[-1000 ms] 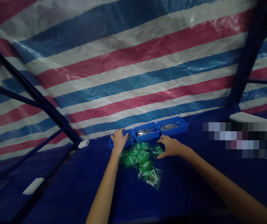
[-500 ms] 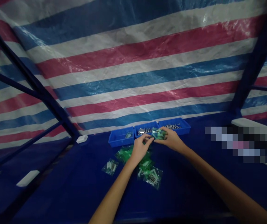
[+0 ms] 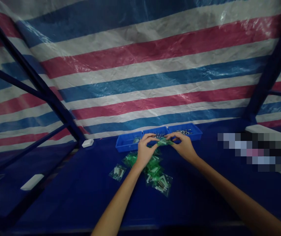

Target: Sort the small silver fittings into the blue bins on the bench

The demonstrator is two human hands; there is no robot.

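Between my two hands a small green plastic bag [image 3: 165, 142] is held up, in front of the blue bins. My left hand [image 3: 147, 150] pinches its left end, and my right hand [image 3: 182, 146] grips the right end. What the bag contains is too small to tell. Below my hands lies a pile of green bags [image 3: 154, 166] on the dark blue table [image 3: 81, 196]. Nearer to me is a clear bag of white and metal parts [image 3: 163, 185]. Another such bag [image 3: 117, 172] lies left of the pile.
Behind my hands stand three blue bins: the left [image 3: 125, 143] holds a small bag, the middle [image 3: 155, 130] and right [image 3: 196, 131] small metal parts. White objects lie left [image 3: 88, 143] and far right [image 3: 273, 134]. Blue posts flank the striped sheet [image 3: 155, 78].
My left hand has gone from beside the bag to holding its left end. The bag, upright and facing me before, is now stretched flatter between both hands. The view has shifted slightly.
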